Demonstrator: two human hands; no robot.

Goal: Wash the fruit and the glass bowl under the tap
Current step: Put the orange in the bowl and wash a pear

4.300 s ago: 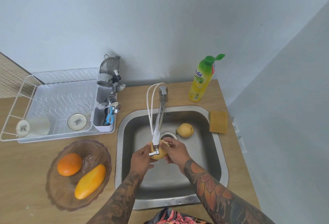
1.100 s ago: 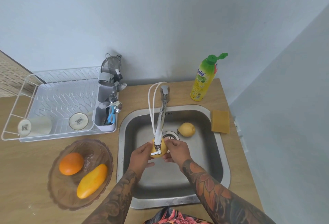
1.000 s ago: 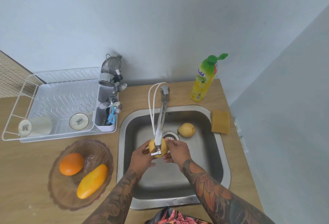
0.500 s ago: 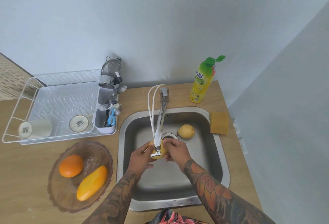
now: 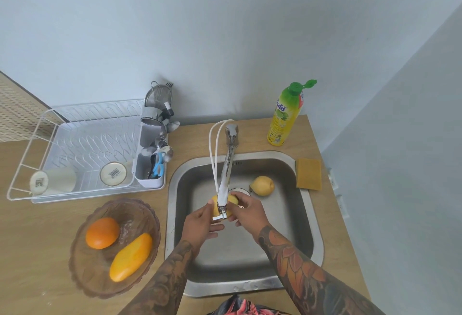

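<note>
Head view: a person stands at a steel sink (image 5: 310, 229) set in a wooden table (image 5: 30, 234).
Step in hand: rinsing one round yellow fruit (image 5: 233, 200) under the spout of the chrome tap (image 5: 226, 179); no water stream can be made out.
Left hand (image 5: 200, 224): grip curled round the fruit's left side.
Right hand (image 5: 246, 212): grip closed on its right side.
Already in the sink: a second yellow fruit (image 5: 262, 185), far right of the drain.
Still waiting: a round orange (image 5: 102, 232) and a long yellow-orange mango (image 5: 131, 256) in the brown-tinted scalloped glass bowl (image 5: 82, 277), left of the sink.
Next move, as I judge it: set this fruit down, then reach left for the orange or mango.
</note>
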